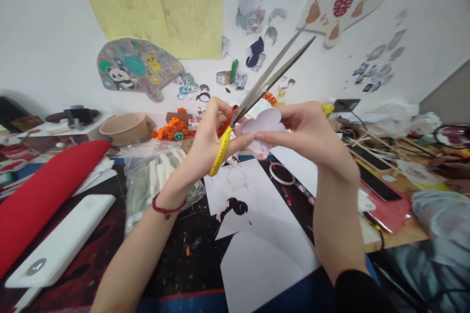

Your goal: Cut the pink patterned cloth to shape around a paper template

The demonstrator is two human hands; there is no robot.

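Observation:
My left hand (pixel 216 127) is closed, with the scissors (pixel 253 93) hooked on it. Their yellow and red handle sits at the fingers, and the slightly parted blades point up and to the right. Between both hands is a white paper cutout (pixel 263 123) with a scalloped edge. My left fingertips touch its lower left side, while my right hand (pixel 304 129) pinches it from the right. Below lie white paper sheets (pixel 270 264), one bearing a pencil outline and a black painted figure (pixel 235 208).
On the left are a red cushion-like object (pixel 55 195), a white power bank (pixel 62 239) and a plastic bag (pixel 150 181) of pale strips. Orange flowers (pixel 172 129) and a round basket (pixel 125 127) stand behind. A white tape roll (pixel 282 173) and phones (pixel 378 183) lie rightward.

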